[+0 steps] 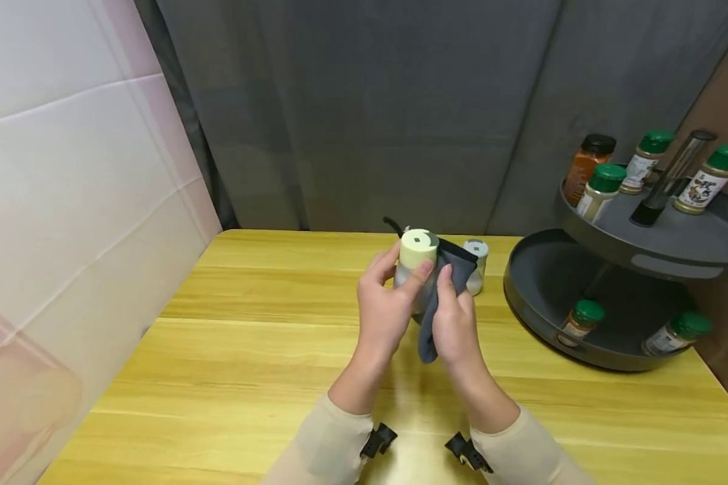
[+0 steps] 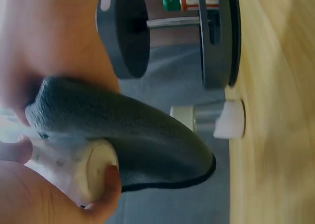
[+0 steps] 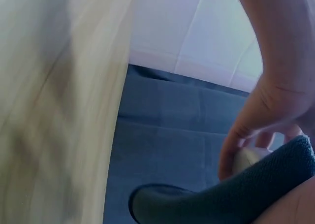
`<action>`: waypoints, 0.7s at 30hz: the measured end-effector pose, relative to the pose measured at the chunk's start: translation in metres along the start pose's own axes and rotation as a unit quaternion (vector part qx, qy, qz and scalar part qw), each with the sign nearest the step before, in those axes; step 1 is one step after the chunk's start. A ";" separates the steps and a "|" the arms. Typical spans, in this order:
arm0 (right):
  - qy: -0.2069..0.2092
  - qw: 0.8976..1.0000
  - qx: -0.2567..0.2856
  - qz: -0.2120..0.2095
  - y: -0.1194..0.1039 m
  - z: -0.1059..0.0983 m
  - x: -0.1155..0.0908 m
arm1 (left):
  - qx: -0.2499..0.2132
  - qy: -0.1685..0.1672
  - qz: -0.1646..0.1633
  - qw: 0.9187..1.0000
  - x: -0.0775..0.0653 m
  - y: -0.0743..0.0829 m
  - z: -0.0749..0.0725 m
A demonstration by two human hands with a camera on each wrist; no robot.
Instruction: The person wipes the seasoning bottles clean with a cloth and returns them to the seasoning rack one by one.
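Observation:
My left hand grips a clear jar with a pale yellow lid, its fingers on the far side and the thumb on the near side. A dark grey cloth with a black edge is held in my right hand, right beside the jar. In the left wrist view the cloth hangs in a long fold close to the jar's pale end. The right wrist view shows the cloth covering most of the jar.
Just behind my right hand, a second jar with a whitish lid stands on the wooden table. To the right is a dark two-tier round rack, with several green-capped spice bottles and an orange black-capped bottle. A grey curtain hangs behind.

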State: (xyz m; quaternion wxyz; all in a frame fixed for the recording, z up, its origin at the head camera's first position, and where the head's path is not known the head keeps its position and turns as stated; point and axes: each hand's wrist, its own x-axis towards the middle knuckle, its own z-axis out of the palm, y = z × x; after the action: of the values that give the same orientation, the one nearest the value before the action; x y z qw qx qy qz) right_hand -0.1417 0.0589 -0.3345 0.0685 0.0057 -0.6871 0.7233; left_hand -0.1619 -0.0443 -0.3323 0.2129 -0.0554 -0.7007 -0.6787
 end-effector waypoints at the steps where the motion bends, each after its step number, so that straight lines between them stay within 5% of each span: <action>1: -0.004 1.000 0.001 0.007 0.000 0.001 0.001 | 0.000 -0.001 -0.005 1.000 0.000 -0.001 -0.002; 8: -0.010 0.998 -0.009 -0.058 -0.009 0.009 0.002 | -0.009 0.003 -0.047 0.999 -0.007 -0.007 -0.011; 16: -0.033 0.998 -0.056 0.003 0.015 0.008 -0.017 | -0.046 0.020 -0.060 0.997 -0.013 -0.004 -0.020; 21: -0.019 0.997 -0.042 -0.061 -0.002 0.004 -0.018 | -0.027 0.002 -0.071 0.997 -0.023 -0.015 -0.015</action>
State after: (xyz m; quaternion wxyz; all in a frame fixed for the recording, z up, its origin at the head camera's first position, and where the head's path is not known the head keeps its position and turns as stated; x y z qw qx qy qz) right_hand -0.1242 0.0537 -0.3339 0.0994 0.0582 -0.7162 0.6883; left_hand -0.1433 -0.0551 -0.3545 0.1637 -0.0098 -0.6839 -0.7109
